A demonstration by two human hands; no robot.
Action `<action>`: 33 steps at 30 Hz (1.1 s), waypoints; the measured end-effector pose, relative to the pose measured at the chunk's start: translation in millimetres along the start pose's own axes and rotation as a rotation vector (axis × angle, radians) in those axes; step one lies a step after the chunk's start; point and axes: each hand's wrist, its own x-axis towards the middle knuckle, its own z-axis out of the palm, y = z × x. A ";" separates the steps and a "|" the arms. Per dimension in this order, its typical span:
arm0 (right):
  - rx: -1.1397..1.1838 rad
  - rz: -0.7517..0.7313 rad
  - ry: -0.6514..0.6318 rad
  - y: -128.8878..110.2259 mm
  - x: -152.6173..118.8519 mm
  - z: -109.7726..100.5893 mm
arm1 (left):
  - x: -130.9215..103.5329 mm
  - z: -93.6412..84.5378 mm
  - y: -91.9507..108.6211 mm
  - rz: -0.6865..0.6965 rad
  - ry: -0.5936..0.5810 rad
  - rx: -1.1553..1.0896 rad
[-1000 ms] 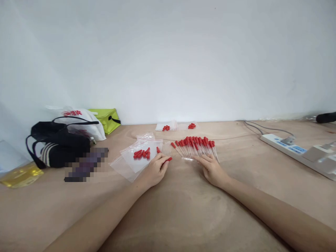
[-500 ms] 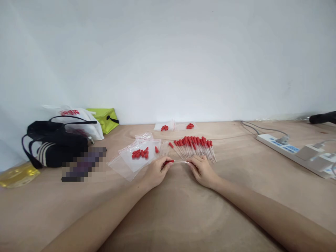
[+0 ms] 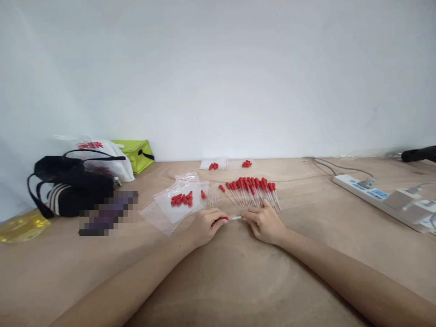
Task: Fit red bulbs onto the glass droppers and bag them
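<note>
My left hand is closed on a red rubber bulb, most of it hidden by the fingers. A clear glass dropper tube runs sideways from the bulb to my right hand, whose fingertips are closed on the tube's other end. Just beyond my hands, several red-topped droppers lie side by side in a fanned row. Left of them are bare glass tubes. Loose red bulbs rest on clear zip bags near my left hand.
Against the wall lie small bags with red bulbs. At left are a black bag, a white plastic bag, a lime-green box bag and a yellow clear packet. A power strip with plugs and cables stands at right.
Both hands have moved slightly nearer to me with the bulb and tube between them. Less of the bulb and a shorter stretch of tube show now.
</note>
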 end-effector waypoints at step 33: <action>0.069 0.468 0.121 2.4 36.1 0.8 | 5.1 -6.5 -49.8 -0.273 0.387 0.382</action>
